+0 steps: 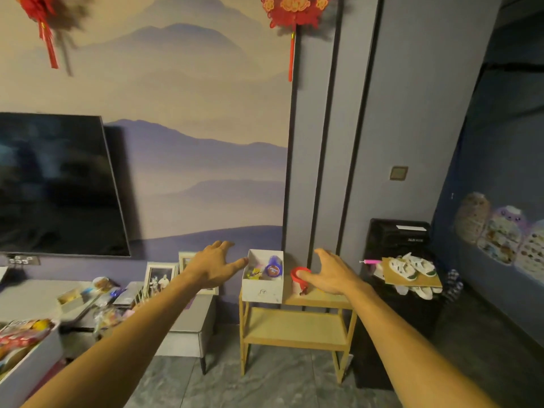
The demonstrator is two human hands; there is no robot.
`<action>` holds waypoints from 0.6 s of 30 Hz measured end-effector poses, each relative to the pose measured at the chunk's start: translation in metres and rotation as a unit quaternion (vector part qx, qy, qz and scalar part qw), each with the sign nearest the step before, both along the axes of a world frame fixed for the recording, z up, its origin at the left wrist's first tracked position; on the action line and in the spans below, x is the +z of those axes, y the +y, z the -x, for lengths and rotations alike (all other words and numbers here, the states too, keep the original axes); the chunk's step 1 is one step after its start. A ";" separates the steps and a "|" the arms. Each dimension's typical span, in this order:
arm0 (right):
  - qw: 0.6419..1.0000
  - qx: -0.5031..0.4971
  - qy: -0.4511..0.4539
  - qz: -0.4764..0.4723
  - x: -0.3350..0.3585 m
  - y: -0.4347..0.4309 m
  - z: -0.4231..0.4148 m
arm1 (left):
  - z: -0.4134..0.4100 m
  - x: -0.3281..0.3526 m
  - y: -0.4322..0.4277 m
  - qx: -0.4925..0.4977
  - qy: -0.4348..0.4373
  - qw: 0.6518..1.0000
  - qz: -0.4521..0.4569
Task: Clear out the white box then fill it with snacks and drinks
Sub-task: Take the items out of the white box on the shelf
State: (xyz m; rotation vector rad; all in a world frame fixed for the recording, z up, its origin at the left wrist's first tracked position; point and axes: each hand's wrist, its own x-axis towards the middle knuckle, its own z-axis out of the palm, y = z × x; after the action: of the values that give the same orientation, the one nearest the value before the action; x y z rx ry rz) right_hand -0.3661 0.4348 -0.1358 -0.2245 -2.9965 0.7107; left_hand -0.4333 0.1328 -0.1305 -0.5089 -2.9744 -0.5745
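A white box [263, 291] stands on the left end of a small wooden shelf [297, 326] by the wall. Inside it lie a blue-capped container [273, 267] and small yellow items [255, 273]. My left hand [213, 265] is stretched out with fingers apart just left of the box, its fingertips near the box's left wall. My right hand [331, 275] is spread open to the right of the box and holds nothing. A red cup [298, 278] stands between the box and my right hand, partly hidden by the thumb.
A grey TV cabinet [188, 325] at left carries photo frames [160, 276], snack packets [110, 315] and a small tray. A box of snacks [23, 337] sits at the lower left. A black unit [400, 240] with white shoes [409, 267] on cardboard stands at right. A TV [56, 184] hangs on the wall.
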 end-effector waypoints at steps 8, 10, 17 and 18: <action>0.999 -0.006 -0.030 -0.022 -0.029 0.014 0.160 | 0.178 -0.057 0.022 0.000 -0.053 0.998 -0.020; 0.999 -0.005 -0.037 -0.023 -0.036 0.016 0.197 | 0.222 -0.066 0.027 -0.004 -0.079 0.996 -0.040; 0.997 -0.012 -0.078 -0.020 -0.074 0.029 0.308 | 0.346 -0.099 0.049 -0.005 -0.117 0.991 -0.059; 0.996 -0.013 -0.085 -0.017 -0.081 0.032 0.323 | 0.359 -0.106 0.053 -0.007 -0.118 0.991 -0.056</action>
State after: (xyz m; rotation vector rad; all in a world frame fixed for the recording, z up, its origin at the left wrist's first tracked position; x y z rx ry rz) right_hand -0.6888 0.4671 -0.2168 -0.3389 -3.1557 0.6711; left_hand -0.7918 0.1855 -0.2361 -0.4837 -3.1344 -0.8527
